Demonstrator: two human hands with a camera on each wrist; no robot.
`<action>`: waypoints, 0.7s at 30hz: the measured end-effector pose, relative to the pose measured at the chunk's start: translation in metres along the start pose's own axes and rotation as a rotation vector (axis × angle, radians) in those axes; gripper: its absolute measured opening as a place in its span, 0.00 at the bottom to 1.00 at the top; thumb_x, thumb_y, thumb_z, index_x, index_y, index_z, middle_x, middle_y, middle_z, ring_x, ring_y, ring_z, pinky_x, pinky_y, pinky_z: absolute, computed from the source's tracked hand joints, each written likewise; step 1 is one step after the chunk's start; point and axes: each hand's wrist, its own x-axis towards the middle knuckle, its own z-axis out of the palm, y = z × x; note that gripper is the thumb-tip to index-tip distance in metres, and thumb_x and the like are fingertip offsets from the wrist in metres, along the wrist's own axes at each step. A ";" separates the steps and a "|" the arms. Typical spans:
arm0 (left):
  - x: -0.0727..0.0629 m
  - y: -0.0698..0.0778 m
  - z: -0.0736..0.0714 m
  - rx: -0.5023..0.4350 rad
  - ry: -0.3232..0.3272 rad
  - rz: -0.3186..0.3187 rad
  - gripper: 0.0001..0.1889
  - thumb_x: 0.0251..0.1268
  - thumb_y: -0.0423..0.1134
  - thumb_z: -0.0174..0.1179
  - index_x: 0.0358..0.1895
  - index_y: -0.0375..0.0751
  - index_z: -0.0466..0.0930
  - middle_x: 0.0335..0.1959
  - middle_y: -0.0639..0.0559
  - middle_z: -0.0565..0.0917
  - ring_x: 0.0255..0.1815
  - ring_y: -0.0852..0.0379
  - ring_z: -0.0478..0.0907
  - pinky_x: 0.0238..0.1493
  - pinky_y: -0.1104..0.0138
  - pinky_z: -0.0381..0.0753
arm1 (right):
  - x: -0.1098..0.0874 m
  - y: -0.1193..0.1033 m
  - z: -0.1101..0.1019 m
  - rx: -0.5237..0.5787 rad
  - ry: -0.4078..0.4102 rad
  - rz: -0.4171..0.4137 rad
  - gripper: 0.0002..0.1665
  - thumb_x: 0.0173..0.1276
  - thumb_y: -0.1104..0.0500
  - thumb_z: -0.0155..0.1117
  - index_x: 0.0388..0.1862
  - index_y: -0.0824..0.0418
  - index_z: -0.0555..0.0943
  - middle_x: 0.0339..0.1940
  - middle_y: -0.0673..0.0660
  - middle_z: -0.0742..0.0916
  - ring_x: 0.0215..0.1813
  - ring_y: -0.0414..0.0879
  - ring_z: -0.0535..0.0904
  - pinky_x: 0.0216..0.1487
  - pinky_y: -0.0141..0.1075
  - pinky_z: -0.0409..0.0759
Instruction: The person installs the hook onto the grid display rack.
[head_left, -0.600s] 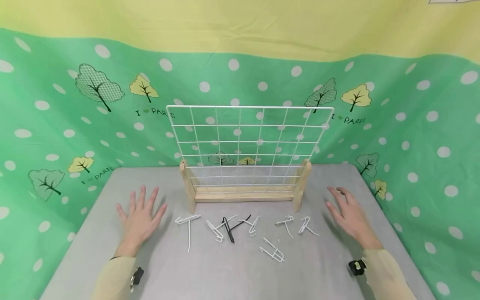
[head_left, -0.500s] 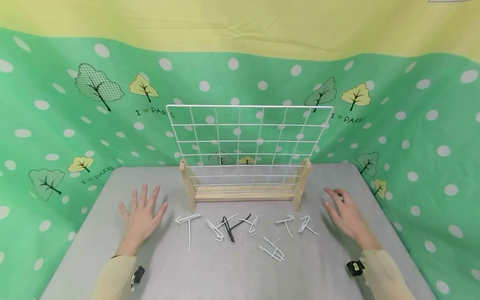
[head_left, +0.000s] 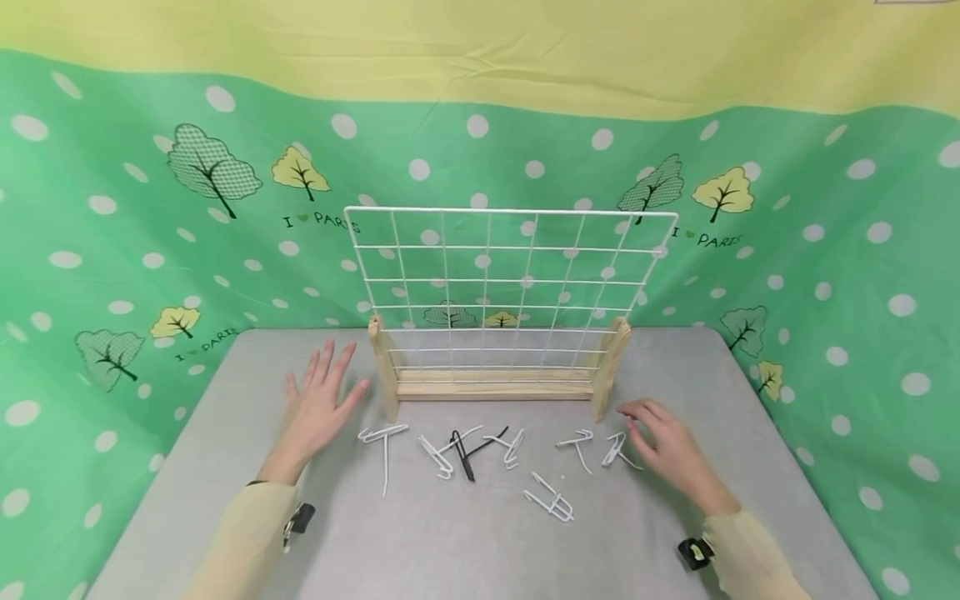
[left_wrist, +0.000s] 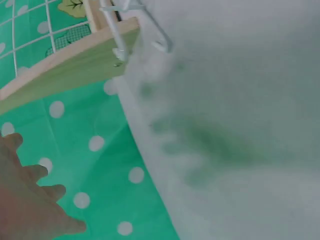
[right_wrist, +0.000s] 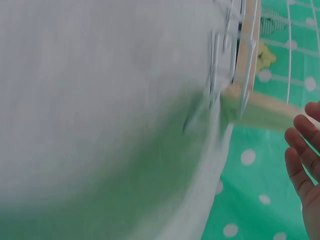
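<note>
My left hand [head_left: 317, 410] is over the table left of the stand, fingers spread and holding nothing. Closest to it is a white wire hook [head_left: 386, 450] with a long prong. My right hand [head_left: 671, 454], fingers loosely bent and holding nothing, is just right of another white hook [head_left: 613, 450]; whether they touch I cannot tell. Between the hands lie more white hooks [head_left: 437, 457] and a black hook [head_left: 467, 457]. In the right wrist view, white hooks [right_wrist: 216, 65] stand out near the wooden foot [right_wrist: 260, 111], with the fingers [right_wrist: 299, 172] apart from them.
A white wire grid panel [head_left: 510, 247] stands upright in a wooden stand [head_left: 495, 390] behind the hooks. The grey table [head_left: 420, 550] extends in front. Green and yellow printed cloth [head_left: 817, 192] hangs behind and along both sides.
Both hands have moved inward: the left one to the right and a little farther forward, the right one leftward to the rightmost hook. The head view has shifted slightly. The hooks lie unchanged.
</note>
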 end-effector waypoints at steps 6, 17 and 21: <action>0.017 0.013 -0.002 -0.067 0.011 0.056 0.36 0.72 0.56 0.49 0.77 0.50 0.49 0.76 0.34 0.48 0.72 0.30 0.48 0.62 0.30 0.36 | 0.000 -0.017 0.012 0.109 -0.057 -0.011 0.15 0.56 0.74 0.63 0.43 0.64 0.82 0.40 0.53 0.85 0.40 0.43 0.81 0.42 0.28 0.78; 0.040 0.032 -0.004 -0.502 0.095 0.165 0.37 0.68 0.33 0.58 0.76 0.42 0.51 0.72 0.35 0.60 0.70 0.35 0.57 0.67 0.43 0.54 | -0.008 -0.035 0.027 0.223 -0.088 -0.008 0.15 0.56 0.76 0.64 0.42 0.65 0.82 0.36 0.54 0.85 0.35 0.38 0.79 0.35 0.28 0.78; 0.047 0.036 -0.003 -0.711 0.133 0.193 0.34 0.66 0.24 0.57 0.73 0.33 0.54 0.69 0.31 0.62 0.68 0.34 0.60 0.67 0.48 0.59 | -0.010 -0.039 0.031 0.235 -0.113 0.020 0.14 0.57 0.75 0.64 0.42 0.65 0.83 0.35 0.53 0.85 0.35 0.37 0.78 0.35 0.30 0.79</action>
